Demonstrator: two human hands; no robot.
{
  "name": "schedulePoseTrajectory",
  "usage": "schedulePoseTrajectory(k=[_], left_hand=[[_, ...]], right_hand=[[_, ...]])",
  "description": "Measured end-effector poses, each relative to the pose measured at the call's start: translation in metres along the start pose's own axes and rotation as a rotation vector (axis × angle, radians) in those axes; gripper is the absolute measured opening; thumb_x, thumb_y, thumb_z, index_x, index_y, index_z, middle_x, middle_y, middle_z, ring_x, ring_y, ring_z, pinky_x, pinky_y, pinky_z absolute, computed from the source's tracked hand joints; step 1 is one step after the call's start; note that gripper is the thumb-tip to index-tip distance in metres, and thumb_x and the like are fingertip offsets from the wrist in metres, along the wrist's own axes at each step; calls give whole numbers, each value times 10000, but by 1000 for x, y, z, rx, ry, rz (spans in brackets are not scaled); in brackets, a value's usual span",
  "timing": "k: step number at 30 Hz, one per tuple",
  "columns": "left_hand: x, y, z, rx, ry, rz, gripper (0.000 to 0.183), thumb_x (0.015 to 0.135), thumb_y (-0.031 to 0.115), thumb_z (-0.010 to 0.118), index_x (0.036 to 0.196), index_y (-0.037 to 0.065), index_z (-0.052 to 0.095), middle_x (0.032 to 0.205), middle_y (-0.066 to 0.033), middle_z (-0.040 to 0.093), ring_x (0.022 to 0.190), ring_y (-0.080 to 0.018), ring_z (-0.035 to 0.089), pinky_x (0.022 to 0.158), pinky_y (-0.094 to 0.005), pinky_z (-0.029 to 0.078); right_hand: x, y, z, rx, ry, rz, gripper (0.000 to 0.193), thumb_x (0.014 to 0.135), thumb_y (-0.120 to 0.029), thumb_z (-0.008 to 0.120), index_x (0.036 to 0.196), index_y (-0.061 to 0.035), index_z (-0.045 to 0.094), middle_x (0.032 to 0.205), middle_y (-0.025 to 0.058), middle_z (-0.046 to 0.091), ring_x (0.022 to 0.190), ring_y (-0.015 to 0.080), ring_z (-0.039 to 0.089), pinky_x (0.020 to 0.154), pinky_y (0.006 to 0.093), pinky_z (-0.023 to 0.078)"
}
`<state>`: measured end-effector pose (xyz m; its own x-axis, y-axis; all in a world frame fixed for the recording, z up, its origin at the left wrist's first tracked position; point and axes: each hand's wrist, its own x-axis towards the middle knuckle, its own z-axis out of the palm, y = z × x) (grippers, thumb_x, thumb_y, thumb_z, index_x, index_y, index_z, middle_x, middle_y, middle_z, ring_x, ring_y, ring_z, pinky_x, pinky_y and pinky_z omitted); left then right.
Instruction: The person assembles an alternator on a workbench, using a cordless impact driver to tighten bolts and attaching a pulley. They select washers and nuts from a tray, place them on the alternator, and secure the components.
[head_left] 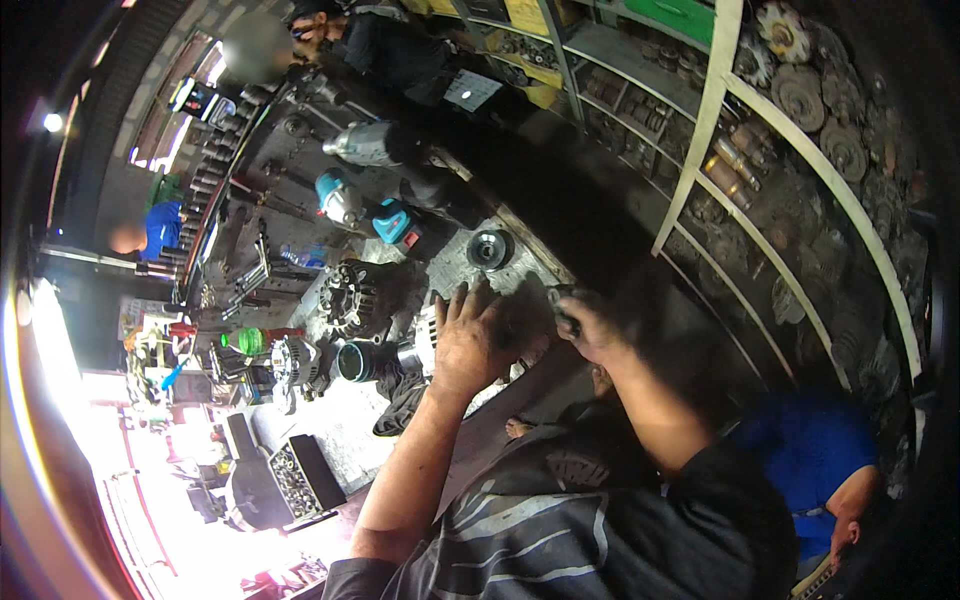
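My left hand [467, 345] lies spread over a silver finned metal housing [426, 338], which looks like part of an alternator, at the bench edge. The hand hides much of it. My right hand [592, 330] is curled closed just to the right, in shadow beyond the bench edge; what its fingers hold cannot be made out. Ahead of the hands, a round dark pulley [490, 250] lies on the bench. To the left are an open alternator [350, 297] and a dark cylindrical ring [353, 362]. A dark cloth [402, 402] lies beside my left wrist.
Cordless teal power tools [393, 222] and a grey impact wrench [362, 145] lie farther up the bench. A box of small parts [300, 475] is at lower left. Shelves [690, 190] of metal parts line the right. Another person [380, 55] is at the back; a blue-shirted person [815, 465] is at right.
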<state>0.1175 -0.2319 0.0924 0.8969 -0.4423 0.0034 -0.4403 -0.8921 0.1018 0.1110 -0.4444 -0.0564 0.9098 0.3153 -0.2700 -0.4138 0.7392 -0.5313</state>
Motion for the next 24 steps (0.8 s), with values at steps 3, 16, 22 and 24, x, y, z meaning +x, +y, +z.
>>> schedulePoseTrajectory(k=[3, 16, 22, 24], left_hand=[[-10, -5, -7, -124, 32, -1, 770, 797, 352, 903, 1484, 126, 639, 1639, -213, 485, 1550, -468, 396, 1306, -693, 214], [-251, -167, -27, -782, 565, 130, 331, 803, 119, 904, 1082, 58, 736, 1289, -143, 751, 1183, -361, 725, 1012, -471, 581], [-438, -273, -11, -713, 675, -174, 317, 834, 140, 901, 1113, 82, 761, 1273, -127, 770, 1101, -356, 758, 918, -457, 610], [-490, -300, -10, -710, 683, -323, 242, 880, 136, 863, 1096, 83, 767, 1268, -110, 770, 1093, -341, 758, 921, -448, 609]], right_hand=[[-24, -17, 13, 310, -151, 44, 289, 1024, -330, 717, 1132, -76, 633, 911, 6, 585, 705, 94, 523, 577, 260, 387], [-55, 154, 274, -415, -241, 330, 419, 963, -236, 769, 1317, -37, 668, 1034, 36, 731, 769, 119, 673, 574, 247, 507], [-44, 319, 379, -599, -353, 647, 421, 990, -284, 829, 1249, 9, 675, 925, 39, 682, 708, 112, 615, 604, 259, 483], [-34, 359, 403, -829, -450, 645, 449, 996, -317, 823, 1256, 23, 685, 874, 22, 674, 707, 99, 606, 618, 267, 495]])
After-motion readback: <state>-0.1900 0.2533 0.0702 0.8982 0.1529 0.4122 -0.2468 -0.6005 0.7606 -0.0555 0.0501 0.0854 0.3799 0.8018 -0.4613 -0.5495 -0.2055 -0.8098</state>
